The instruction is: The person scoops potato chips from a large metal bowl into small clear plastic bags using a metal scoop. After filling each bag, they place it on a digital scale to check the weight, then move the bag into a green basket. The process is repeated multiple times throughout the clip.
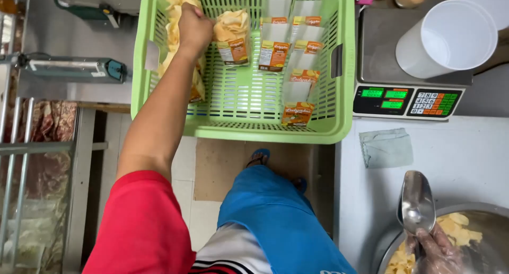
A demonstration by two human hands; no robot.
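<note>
— Bag of chips (176,9)?
— Sat in the far left corner of the green basket (238,133), upright against the wall. Gripped near its top by the left hand (194,27), fingers (197,13) curled shut in a fist around it.
— Why held at the top?
— Probably to keep the bag standing and the chips from shifting. Hard to tell whether sealed or not, with the top hidden under the fist.
— And beside it?
— Just to the right, a second filled packet (232,38), also upright. Further right, flat unfilled packets (274,55) laid in overlapping rows, apparently kept apart from the full ones.
— Right hand (437,253)?
— Low at the near right, in a clear plastic glove, likely worn to keep bare skin off the food. Fingers closed round the handle of a metal scoop (417,202), bowl of the scoop turned up and showing nothing inside.
— Resting on what?
— Propped at the rim of a metal bowl (477,208) holding loose chips (457,225), on the pale worktop (466,157).
— Anything else around?
— Beyond the bowl, a folded cloth (386,148), then a weighing scale (408,100) with a white tub (448,38) lying on its side on the pan. Off to the left of the basket, a heat sealer (71,68), well apart from both hands.
</note>
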